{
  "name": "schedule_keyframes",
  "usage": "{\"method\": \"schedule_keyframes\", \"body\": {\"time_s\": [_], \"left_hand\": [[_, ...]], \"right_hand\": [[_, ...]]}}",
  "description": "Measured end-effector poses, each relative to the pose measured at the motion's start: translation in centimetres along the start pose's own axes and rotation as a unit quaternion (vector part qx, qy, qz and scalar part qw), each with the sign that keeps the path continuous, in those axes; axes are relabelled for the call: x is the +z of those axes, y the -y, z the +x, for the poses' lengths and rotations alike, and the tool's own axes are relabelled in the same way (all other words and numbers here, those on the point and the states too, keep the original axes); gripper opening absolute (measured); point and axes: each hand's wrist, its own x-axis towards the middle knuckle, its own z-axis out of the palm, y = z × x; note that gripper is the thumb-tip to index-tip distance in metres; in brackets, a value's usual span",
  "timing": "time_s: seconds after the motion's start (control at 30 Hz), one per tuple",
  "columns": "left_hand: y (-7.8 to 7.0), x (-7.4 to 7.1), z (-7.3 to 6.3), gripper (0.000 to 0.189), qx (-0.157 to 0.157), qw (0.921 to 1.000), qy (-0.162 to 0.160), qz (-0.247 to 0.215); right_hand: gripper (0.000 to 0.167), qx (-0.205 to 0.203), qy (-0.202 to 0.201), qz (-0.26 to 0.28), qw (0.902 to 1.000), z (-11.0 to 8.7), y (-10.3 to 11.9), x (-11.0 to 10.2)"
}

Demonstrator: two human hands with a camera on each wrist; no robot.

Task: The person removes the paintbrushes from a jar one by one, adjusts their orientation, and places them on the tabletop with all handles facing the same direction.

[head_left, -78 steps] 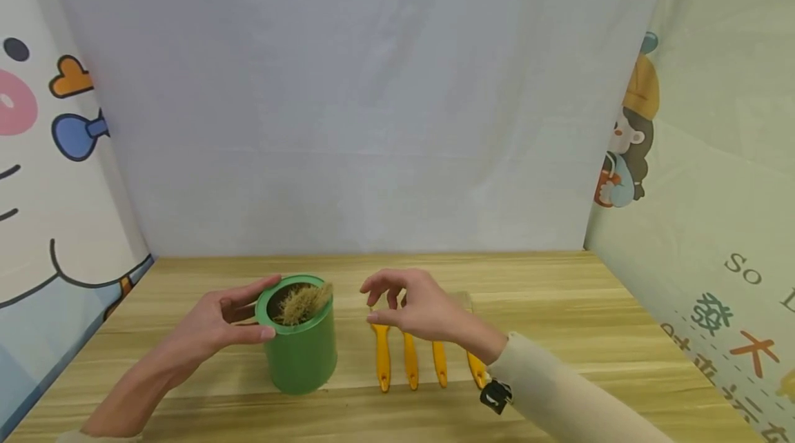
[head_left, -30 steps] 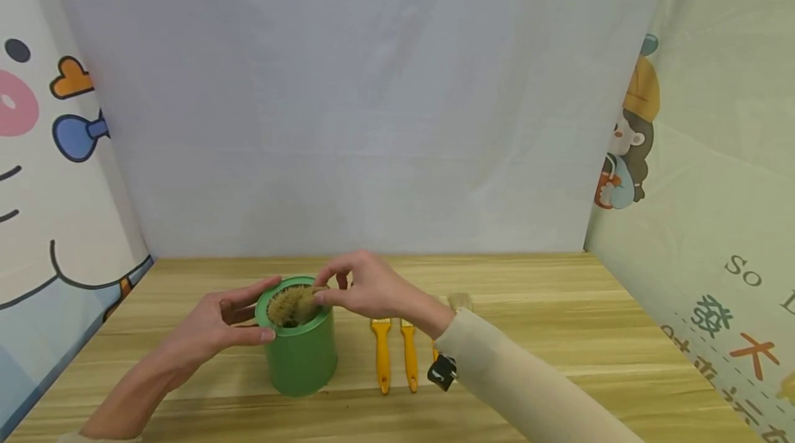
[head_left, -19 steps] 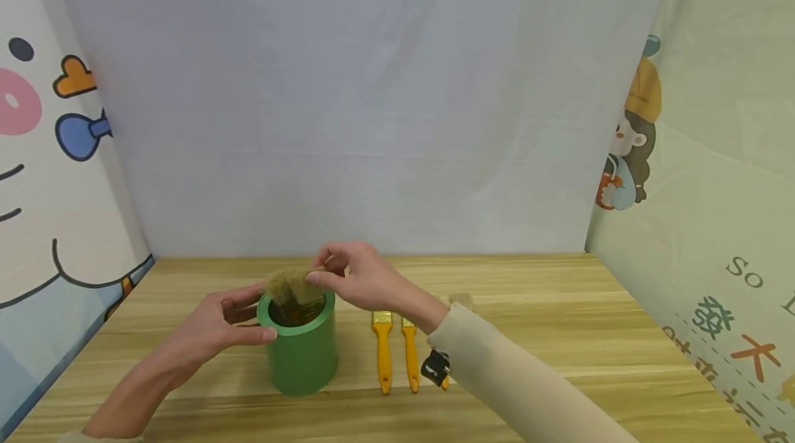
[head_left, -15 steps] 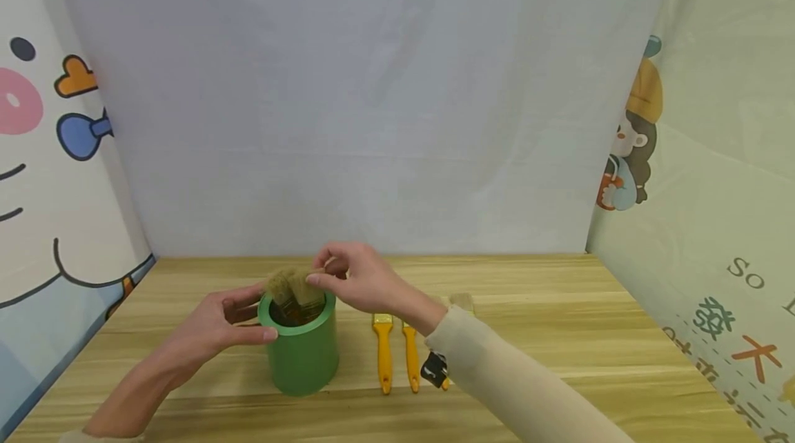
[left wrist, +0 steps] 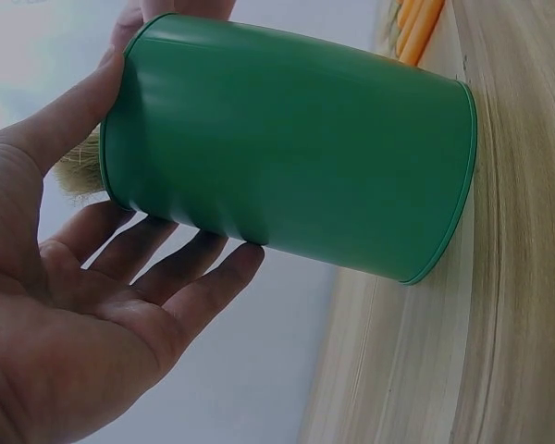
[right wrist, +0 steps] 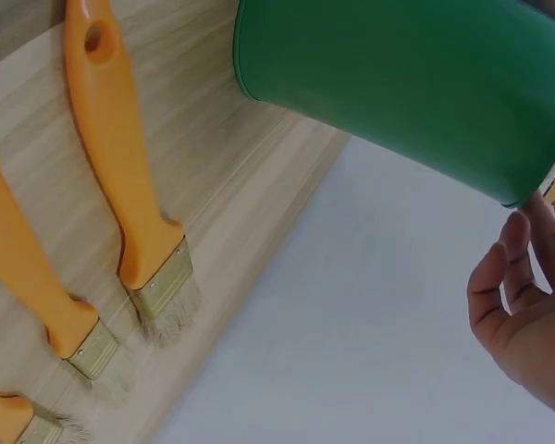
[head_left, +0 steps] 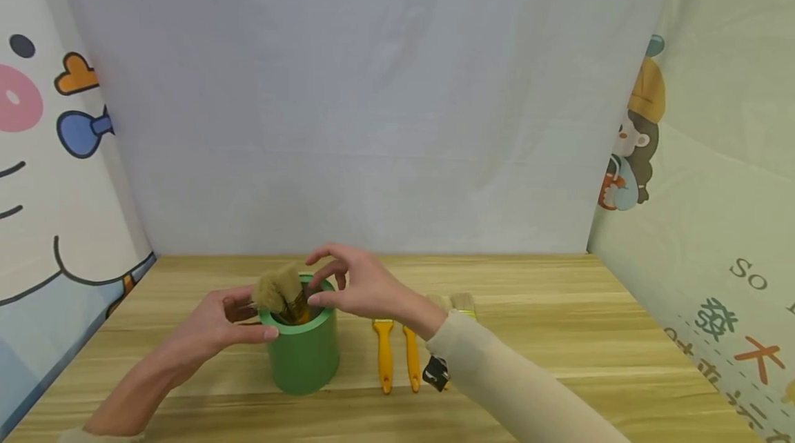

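Observation:
A green can (head_left: 304, 360) stands upright on the wooden table, with paintbrushes (head_left: 279, 289) in it, bristles up and leaning left over the rim. My left hand (head_left: 208, 326) holds the can from the left, thumb at the front of the rim and fingers round the far side; the left wrist view shows those fingers (left wrist: 199, 268) against the wall. Over the right part of the mouth is my right hand (head_left: 366, 288), fingers loosely bent and apart, nothing pinched between them. Its thumb is right at the rim, beside the bristles.
Several yellow-handled paintbrushes lie in a row right of the can; the nearest paintbrush (head_left: 385, 357) is beside it, and another paintbrush (head_left: 462, 303) shows behind my right sleeve. A grey-white cloth (head_left: 373, 119) hangs along the table's back edge, with printed cloths at both sides.
My right hand came left from above the lying brushes to the can and pinched bristles there, then let go. The brushes in the can now lean left instead of right. My left hand stays put.

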Motion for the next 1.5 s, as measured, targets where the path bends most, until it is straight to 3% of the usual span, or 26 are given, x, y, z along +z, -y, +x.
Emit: {"method": "schedule_keyframes", "body": {"time_s": [0.33, 0.73, 0.97, 1.3, 1.5], "left_hand": [[-0.2, 0.1, 0.0, 0.074, -0.01, 0.9999, 0.005, -0.005], [-0.2, 0.0, 0.2, 0.075, -0.009, 0.9999, 0.008, -0.006], [0.1, 0.0, 0.2, 0.077, -0.013, 0.9999, 0.006, -0.002], [0.0, 0.0, 0.1, 0.076, -0.007, 1.0, 0.001, 0.0], [0.2, 0.1, 0.1, 0.075, 0.004, 1.0, 0.004, -0.003]], "right_hand": [[0.052, 0.003, 0.0, -0.078, 0.9969, 1.3, 0.7, 1.0], [0.061, -0.004, 0.0, -0.053, 0.9986, 1.9, 0.8, 1.7], [0.05, -0.012, 0.021, -0.096, 0.9951, 1.6, 0.7, 1.5], [0.055, 0.017, 0.018, -0.043, 0.9988, 0.9, 0.7, 1.1], [0.053, -0.01, 0.008, -0.036, 0.9993, 0.7, 0.6, 1.0]]}}
